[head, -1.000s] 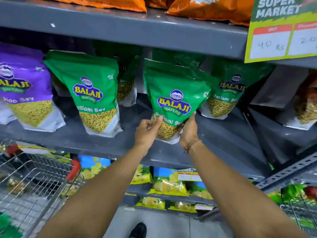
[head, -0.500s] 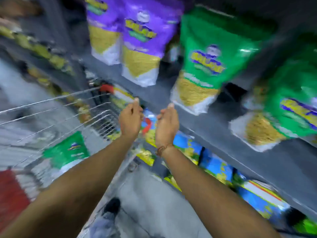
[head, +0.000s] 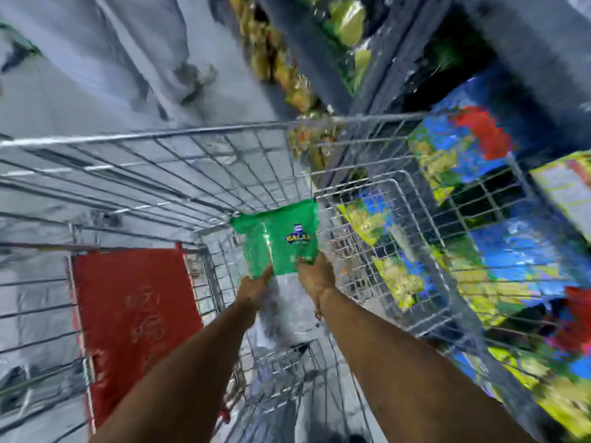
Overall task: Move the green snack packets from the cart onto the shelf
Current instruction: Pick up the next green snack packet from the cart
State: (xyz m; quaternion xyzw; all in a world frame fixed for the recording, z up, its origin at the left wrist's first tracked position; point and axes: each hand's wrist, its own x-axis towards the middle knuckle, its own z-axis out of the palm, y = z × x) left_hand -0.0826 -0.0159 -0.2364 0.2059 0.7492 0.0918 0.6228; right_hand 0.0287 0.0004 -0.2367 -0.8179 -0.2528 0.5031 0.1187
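A green snack packet lies inside the wire cart, near its far right corner. My left hand touches the packet's lower left corner and my right hand touches its lower right edge. Both hands seem to close on the packet, though the picture is blurred by motion. Both forearms reach down into the cart from the bottom of the view. The shelf with the green packets is out of view.
A red panel stands at the cart's near left side. Lower shelves with blue and yellow packets run along the right, behind the cart's wire wall. Grey floor lies beyond the cart.
My hands left the packet on the shelf, swung left and down, and now reach into the cart onto another green packet. The view has turned from the shelf to the cart.
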